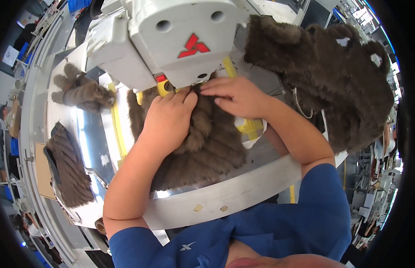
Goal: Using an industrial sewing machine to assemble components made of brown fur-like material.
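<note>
A brown fur piece [207, 163] with long pile lies on the machine bed, its far end under the head of a white industrial sewing machine [189, 44]. My left hand [169, 118] is bent over the fur close to the needle area, fingers closed and the tips partly hidden in the pile. From the right comes my right hand [238, 96], with its fingers stretched out and slightly apart, tips resting on the fur beside the left thumb. The machine's needle and foot are hidden behind my fingers and the fur.
To the right is a big heap of brown fur [346, 85]. At left are a smaller fur bundle [80, 89] and a flat fur strip [69, 165]. Yellow tape [118, 125] runs along the bed. The pale table edge [225, 196] curves in front of me.
</note>
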`<state>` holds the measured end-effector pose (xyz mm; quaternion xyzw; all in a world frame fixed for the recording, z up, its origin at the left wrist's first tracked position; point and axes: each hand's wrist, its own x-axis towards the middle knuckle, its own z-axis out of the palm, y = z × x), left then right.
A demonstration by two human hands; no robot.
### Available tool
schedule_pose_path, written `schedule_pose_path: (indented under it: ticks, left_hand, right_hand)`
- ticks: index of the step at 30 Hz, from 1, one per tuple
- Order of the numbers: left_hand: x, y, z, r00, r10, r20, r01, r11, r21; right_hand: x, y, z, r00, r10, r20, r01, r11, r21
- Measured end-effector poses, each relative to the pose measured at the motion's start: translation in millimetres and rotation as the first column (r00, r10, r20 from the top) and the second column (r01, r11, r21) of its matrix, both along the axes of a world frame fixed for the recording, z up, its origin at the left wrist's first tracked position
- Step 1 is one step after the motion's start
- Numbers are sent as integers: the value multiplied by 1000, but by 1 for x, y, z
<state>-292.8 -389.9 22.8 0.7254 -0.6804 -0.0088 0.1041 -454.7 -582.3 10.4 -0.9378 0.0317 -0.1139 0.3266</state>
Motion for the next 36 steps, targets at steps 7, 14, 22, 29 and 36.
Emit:
schedule_pose_path:
  ticks: [7,14,22,29,36]
  left_hand:
    - [-2,-7,5,1000,-13,25,13,1000,-5]
    - [-3,-11,9,1000,-19,22,18,1000,20]
    - [-10,-9,20,999,-43,5,42,996,73]
    - [-16,-4,30,998,-42,-40,47,988,146]
    - [-23,3,38,985,-77,-151,107,973,202]
  right_hand:
    - [4,10,-5,998,-43,-49,34,987,-158]
    - [5,8,-2,993,-23,-119,9,993,-116]
    - [2,7,-6,999,14,-34,-19,989,-147]
    - [-1,9,-4,995,62,-82,-72,989,-129]
    - [-7,15,11,980,60,-191,-89,986,-144]
